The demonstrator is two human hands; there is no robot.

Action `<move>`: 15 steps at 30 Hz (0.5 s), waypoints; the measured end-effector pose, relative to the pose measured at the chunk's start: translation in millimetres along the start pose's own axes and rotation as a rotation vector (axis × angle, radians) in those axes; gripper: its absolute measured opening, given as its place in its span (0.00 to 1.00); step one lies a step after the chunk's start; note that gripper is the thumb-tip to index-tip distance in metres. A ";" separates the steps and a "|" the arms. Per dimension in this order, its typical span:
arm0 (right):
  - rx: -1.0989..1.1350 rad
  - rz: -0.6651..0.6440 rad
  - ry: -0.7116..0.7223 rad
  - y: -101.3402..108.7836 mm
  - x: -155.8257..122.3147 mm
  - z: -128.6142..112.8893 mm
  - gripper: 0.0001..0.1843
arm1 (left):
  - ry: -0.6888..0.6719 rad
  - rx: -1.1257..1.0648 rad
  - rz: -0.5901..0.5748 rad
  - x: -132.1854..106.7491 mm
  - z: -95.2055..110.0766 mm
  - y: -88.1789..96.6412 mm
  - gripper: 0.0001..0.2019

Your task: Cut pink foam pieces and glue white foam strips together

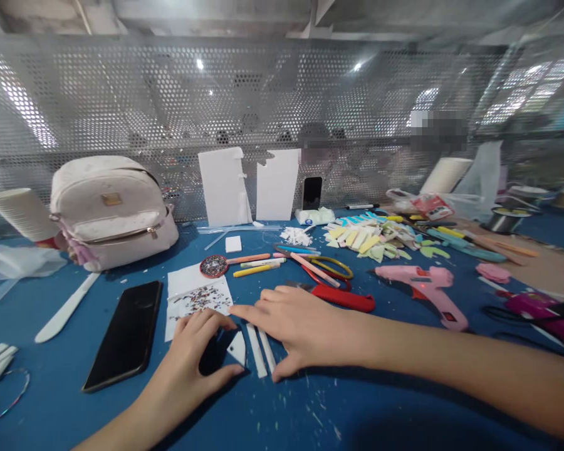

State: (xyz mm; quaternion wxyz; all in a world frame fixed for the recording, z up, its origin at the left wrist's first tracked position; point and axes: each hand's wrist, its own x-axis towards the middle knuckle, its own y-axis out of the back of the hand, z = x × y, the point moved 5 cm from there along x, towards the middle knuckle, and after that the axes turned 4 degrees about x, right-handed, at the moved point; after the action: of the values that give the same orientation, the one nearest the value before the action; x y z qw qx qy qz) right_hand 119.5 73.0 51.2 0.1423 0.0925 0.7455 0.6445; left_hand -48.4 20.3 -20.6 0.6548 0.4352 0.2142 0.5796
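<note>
My left hand (200,354) rests on the blue table, its thumb and fingers apart in a curve. Just off these fingertips lies a small white wedge-shaped piece (237,348) with a dark dot on it. My right hand (296,326) is palm down, the index finger stretched toward the left fingertips and the thumb spread. Two narrow white strips (257,351) lie beside and partly under it. Beyond the left fingers is a white sheet (176,291) scattered with tiny coloured bits (204,297). A red-handled tool (343,299) lies just past my right wrist.
A black phone (125,335) lies left, before a pale backpack (110,210). Pens (258,269), scissors (333,266), a pink glue gun (420,285) and paper scraps (371,238) spread across the middle and right. White boards (223,188) lean on the mesh panel (169,94).
</note>
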 end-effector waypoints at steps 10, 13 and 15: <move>0.109 0.035 -0.020 -7.3 -9.5 5.9 0.49 | -0.002 0.025 -0.005 0.3 5.2 2.2 0.15; 0.133 0.018 -0.053 -9.1 -11.4 10.4 0.50 | -0.009 0.042 -0.007 1.8 5.4 1.9 0.15; 0.140 0.002 -0.067 -10.3 -11.9 12.5 0.50 | -0.015 0.052 -0.008 2.7 5.6 1.3 0.16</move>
State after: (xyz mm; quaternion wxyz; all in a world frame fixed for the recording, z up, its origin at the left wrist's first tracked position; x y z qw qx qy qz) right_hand 135.3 79.2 40.5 0.1596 0.1244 0.7833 0.5877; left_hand -44.1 21.0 -16.0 0.6472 0.4555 0.2260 0.5680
